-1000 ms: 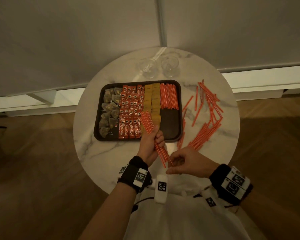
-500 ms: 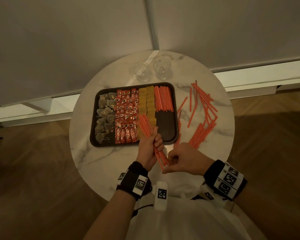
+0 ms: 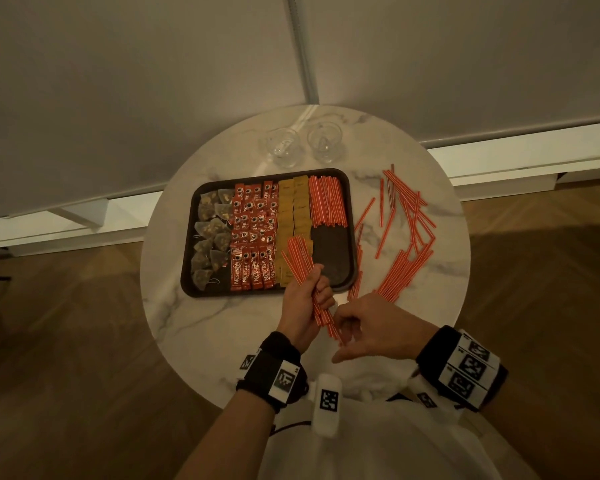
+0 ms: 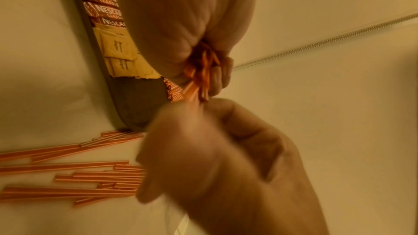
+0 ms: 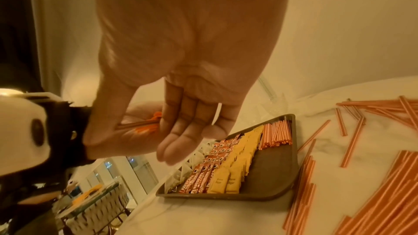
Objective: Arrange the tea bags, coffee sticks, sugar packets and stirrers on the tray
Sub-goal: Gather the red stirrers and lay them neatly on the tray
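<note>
A dark tray (image 3: 333, 252) holds tea bags (image 3: 212, 233) on the left, then red coffee sticks (image 3: 253, 237), yellow sugar packets (image 3: 293, 209) and a row of orange stirrers (image 3: 327, 202) at its far right. The tray's near right part is bare. My left hand (image 3: 305, 299) grips a bundle of stirrers (image 3: 298, 258) over the tray's front edge, tilted up to the left. My right hand (image 3: 371, 330) is at the bundle's near end. Its fingers (image 5: 176, 140) lie fairly straight against the stirrer ends (image 4: 201, 74).
Several loose stirrers (image 3: 402, 261) lie scattered on the round marble table (image 3: 194, 323) right of the tray. Two empty glasses (image 3: 284, 150) stand behind the tray. A wall runs close behind the table, with wooden floor around it.
The left hand keeps hold of the bundle in much the same place. The right hand stays at the bundle's near end with only small finger shifts. The head view has drifted slightly.
</note>
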A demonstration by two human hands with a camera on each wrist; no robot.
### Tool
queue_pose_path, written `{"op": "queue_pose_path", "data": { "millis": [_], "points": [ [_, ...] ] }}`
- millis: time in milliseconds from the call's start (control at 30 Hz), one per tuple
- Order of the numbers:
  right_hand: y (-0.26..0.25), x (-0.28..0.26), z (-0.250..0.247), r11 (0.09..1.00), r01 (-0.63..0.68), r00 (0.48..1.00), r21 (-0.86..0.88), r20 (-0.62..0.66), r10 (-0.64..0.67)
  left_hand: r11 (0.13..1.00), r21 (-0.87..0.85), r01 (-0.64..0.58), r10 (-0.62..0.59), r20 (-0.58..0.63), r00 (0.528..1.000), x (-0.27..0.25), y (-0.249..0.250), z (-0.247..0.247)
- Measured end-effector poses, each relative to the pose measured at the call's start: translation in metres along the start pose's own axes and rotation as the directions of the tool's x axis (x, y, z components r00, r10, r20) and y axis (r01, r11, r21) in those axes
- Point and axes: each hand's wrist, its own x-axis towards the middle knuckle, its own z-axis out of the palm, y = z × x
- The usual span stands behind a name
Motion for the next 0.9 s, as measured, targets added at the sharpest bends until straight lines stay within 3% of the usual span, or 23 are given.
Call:
{"op": "queue_pose_path", "data": {
  "millis": [133, 433, 533, 600, 700, 800, 833, 867, 900],
  "points": [
    [0.000, -0.002, -0.005, 0.996, 0.004, 0.999, -0.087, 0.052, 0.001, 1.000, -0.018, -0.004, 0.004, -0.007, 1.000, 0.000, 0.001, 0.002],
    [0.003, 0.008, -0.007, 0.988, 0.065, 0.974, -0.144, -0.204, -0.094, 0.999, 0.037, 0.025, -0.025, -0.005, 1.000, -0.005, -0.005, 0.009],
    [0.003, 0.006, -0.003, 0.986, 0.045, 0.984, -0.161, -0.165, -0.072, 0.994, 0.092, 0.056, -0.059, 0.033, 0.998, -0.006, -0.004, 0.006],
    [0.005, 0.003, -0.009, 0.998, 0.014, 0.994, -0.067, -0.106, -0.021, 0.977, 0.189, 0.101, -0.116, 0.068, 0.991, -0.008, -0.002, 0.002],
    [0.010, 0.000, -0.031, 0.996, -0.083, 0.971, 0.025, -0.223, 0.087, 0.866, 0.481, 0.137, -0.215, 0.109, 0.971, -0.014, 0.000, -0.007],
    [0.019, 0.005, -0.048, 0.992, -0.093, 0.833, 0.081, -0.539, 0.122, 0.707, 0.698, 0.114, -0.302, 0.153, 0.941, -0.021, 0.001, -0.011],
    [0.021, 0.008, -0.051, 0.986, -0.098, 0.793, 0.137, -0.587, 0.161, 0.642, 0.763, 0.082, -0.317, 0.167, 0.933, -0.023, 0.001, -0.010],
    [0.022, 0.011, -0.052, 0.974, -0.132, 0.791, 0.184, -0.573, 0.215, 0.567, 0.823, 0.040, -0.330, 0.181, 0.927, -0.024, 0.000, -0.009],
    [0.022, 0.015, -0.051, 0.963, -0.184, 0.825, 0.195, -0.502, 0.259, 0.497, 0.868, 0.003, -0.341, 0.192, 0.920, -0.025, -0.001, -0.007]
  ]
}}
